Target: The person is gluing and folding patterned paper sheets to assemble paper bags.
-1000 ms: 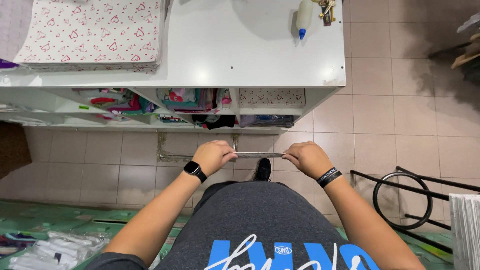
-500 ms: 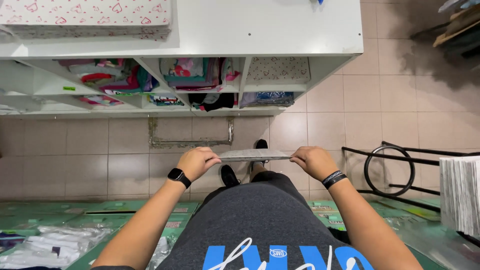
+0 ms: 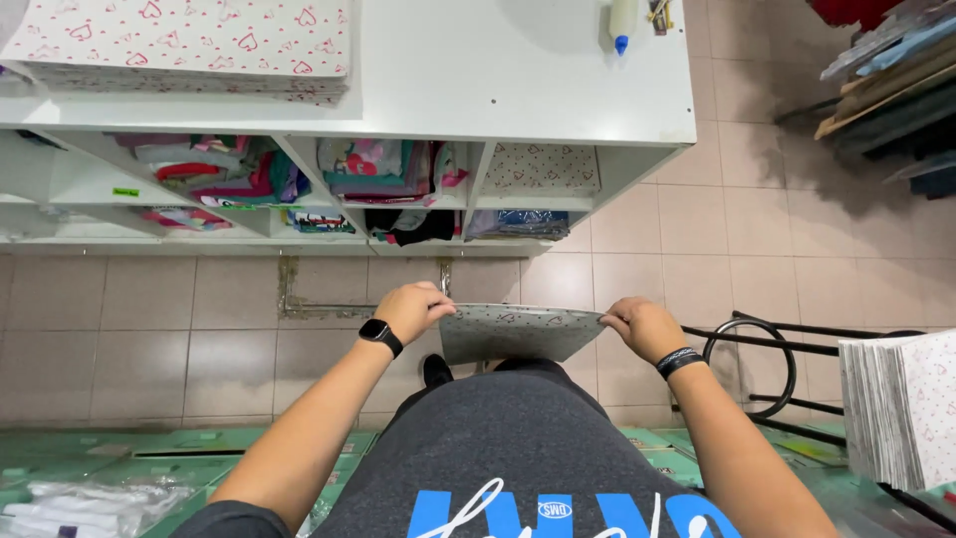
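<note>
The patterned sheet (image 3: 518, 332) is stretched out flat between our two hands, held in the air just in front of our waist, over the tiled floor (image 3: 179, 319). Our left hand (image 3: 413, 311) is pinching its left edge, fingers curled over the top, smartwatch on that wrist. Our right hand (image 3: 642, 327) grips the right edge the same way, with a dark band on the wrist. So the sheet sits right in the middle, both hands closed on it, one at each end. Off to our right there's a stack of similar sheets (image 3: 901, 408) standing on edge, and a black metal frame (image 3: 767, 349) near it on the floor. Farther out is the white table (image 3: 498, 80) with open shelves underneath, stuffed with folded fabric (image 3: 378, 174). On top of the table we've got a pile of heart-print sheets (image 3: 189, 45) on the left and a glue bottle (image 3: 623, 22) toward the far edge.
</note>
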